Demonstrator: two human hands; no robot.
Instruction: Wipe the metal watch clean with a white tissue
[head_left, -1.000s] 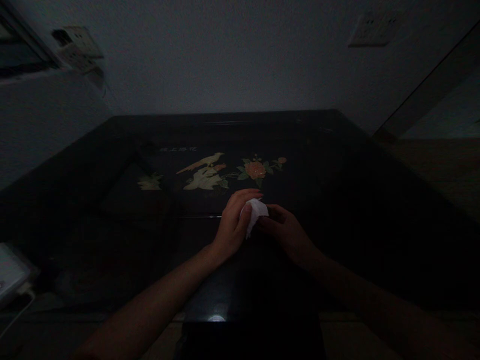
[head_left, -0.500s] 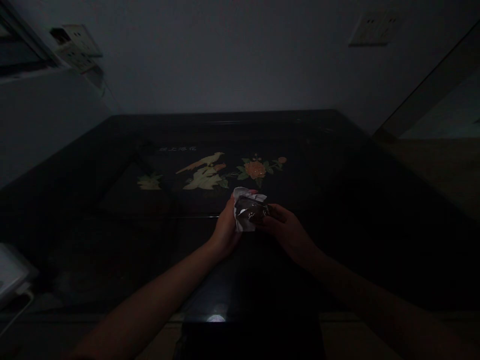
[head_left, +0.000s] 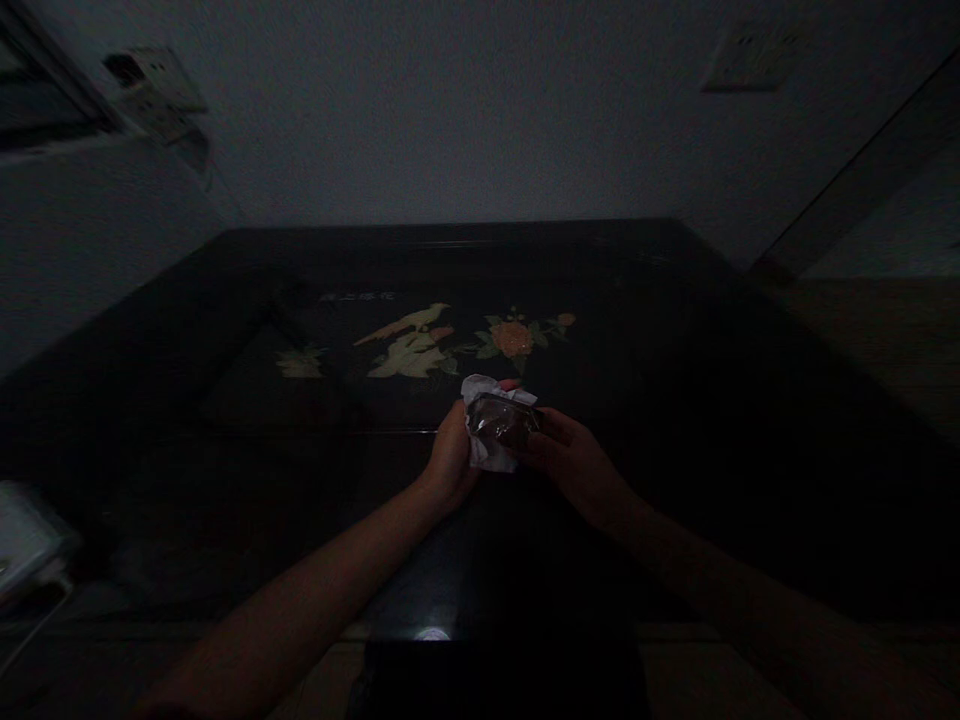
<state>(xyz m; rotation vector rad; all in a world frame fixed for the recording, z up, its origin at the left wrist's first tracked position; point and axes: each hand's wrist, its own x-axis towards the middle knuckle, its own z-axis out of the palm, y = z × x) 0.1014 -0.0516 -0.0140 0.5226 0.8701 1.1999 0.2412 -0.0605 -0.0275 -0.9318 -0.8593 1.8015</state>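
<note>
The scene is very dark. My left hand (head_left: 448,458) holds a crumpled white cloth or tissue (head_left: 486,450) against a small dark shiny object (head_left: 504,422). My right hand (head_left: 574,462) grips that dark object from the right side. Both hands meet above the middle of a black lacquered table (head_left: 675,400). What the dark object is cannot be made out.
The table top carries an inlaid picture of a bird (head_left: 409,340) and an orange flower (head_left: 512,338). Wall sockets (head_left: 154,85) sit at the upper left and another socket plate (head_left: 750,60) at the upper right. A pale object (head_left: 22,540) lies at the left edge.
A second ago my left hand covered the white cloth. It has since turned back, and the dark shiny object now shows against the cloth between both hands.
</note>
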